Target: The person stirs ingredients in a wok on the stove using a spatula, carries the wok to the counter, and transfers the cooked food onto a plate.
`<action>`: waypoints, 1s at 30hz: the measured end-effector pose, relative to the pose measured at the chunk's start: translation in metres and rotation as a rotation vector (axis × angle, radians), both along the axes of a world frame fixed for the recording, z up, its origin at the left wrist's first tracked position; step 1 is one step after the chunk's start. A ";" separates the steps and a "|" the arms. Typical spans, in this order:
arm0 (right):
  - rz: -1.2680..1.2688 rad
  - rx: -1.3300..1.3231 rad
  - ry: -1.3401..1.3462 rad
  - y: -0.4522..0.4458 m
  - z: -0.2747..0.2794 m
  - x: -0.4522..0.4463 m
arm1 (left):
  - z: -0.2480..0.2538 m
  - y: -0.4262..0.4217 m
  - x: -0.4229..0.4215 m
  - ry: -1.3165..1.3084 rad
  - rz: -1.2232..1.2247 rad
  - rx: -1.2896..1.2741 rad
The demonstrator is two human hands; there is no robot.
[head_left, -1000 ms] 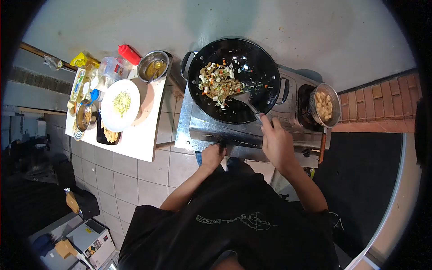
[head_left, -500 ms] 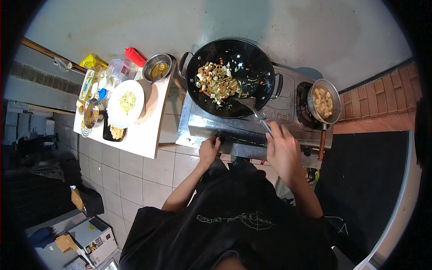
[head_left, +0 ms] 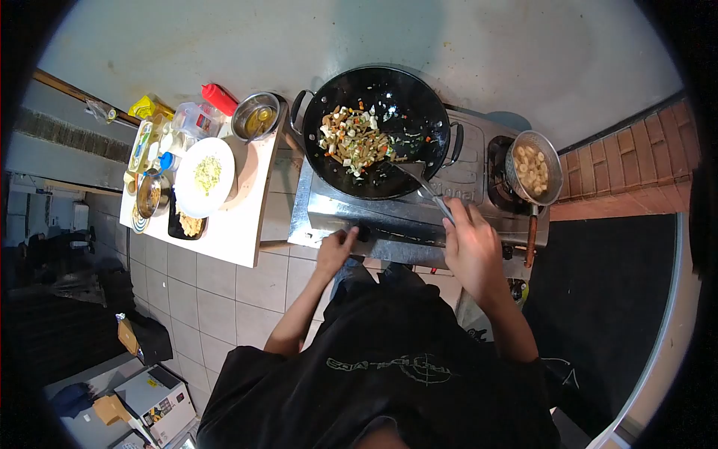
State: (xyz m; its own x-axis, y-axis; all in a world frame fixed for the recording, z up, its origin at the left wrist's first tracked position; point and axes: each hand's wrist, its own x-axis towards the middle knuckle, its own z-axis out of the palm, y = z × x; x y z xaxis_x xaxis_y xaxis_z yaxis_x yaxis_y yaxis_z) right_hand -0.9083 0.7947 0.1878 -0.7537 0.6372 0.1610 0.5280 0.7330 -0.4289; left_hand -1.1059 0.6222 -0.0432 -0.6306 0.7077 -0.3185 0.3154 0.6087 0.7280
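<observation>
A black wok (head_left: 404,97) with two loop handles stands on the steel stove (head_left: 321,217). Chopped food (head_left: 353,138) in brown, white, green and orange lies in its left half. My right hand (head_left: 475,243) grips the handle of a metal spatula (head_left: 430,187), whose blade rests inside the wok near its front right rim. At the stove's front edge, my left hand (head_left: 336,251) is beside the black knob (head_left: 363,233), thumb and forefinger apart, holding nothing.
A strainer pan (head_left: 556,179) of pale round pieces sits on the right burner. On the white table (head_left: 239,239) at left are a plate (head_left: 193,196) of chopped greens, a metal bowl (head_left: 239,123), a red bottle (head_left: 218,99) and a black tray (head_left: 176,227). Brickwork (head_left: 621,179) stands at right.
My left hand has come off the knob and moved slightly left, its fingers parting. My right hand and the spatula handle have shifted down and right; the blade has moved toward the wok's front rim.
</observation>
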 end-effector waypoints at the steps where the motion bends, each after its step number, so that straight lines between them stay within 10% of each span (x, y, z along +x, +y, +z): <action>1: 0.010 0.017 -0.012 0.005 0.004 -0.001 | 0.004 -0.006 -0.013 -0.043 0.016 -0.009; 12: 0.519 0.455 -0.120 0.161 0.013 -0.155 | 0.139 0.078 -0.218 0.288 0.045 0.372; 25: 0.757 0.449 -0.445 0.161 0.017 -0.184 | 0.134 0.144 -0.266 0.243 -0.333 0.267; 30: 0.434 0.582 -0.611 0.168 0.041 -0.195 | 0.130 0.142 -0.264 0.202 -0.322 0.286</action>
